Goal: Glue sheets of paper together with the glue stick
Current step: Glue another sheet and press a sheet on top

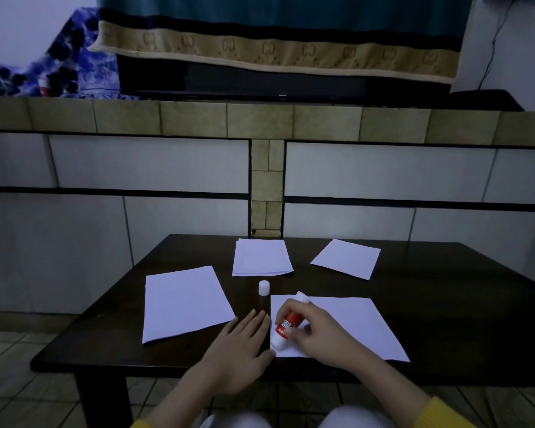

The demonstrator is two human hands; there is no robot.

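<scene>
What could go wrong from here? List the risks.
1. The left hand rests flat on the table beside the near sheet, hardly on it, so the sheet may slide under the glue stick.
2. The cap stands loose by the sheet's corner; the right hand might knock it.

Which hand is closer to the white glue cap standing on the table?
Left. The left hand lies flat just below the cap; the right hand, gripping the glue stick, sits farther down and right.
</scene>
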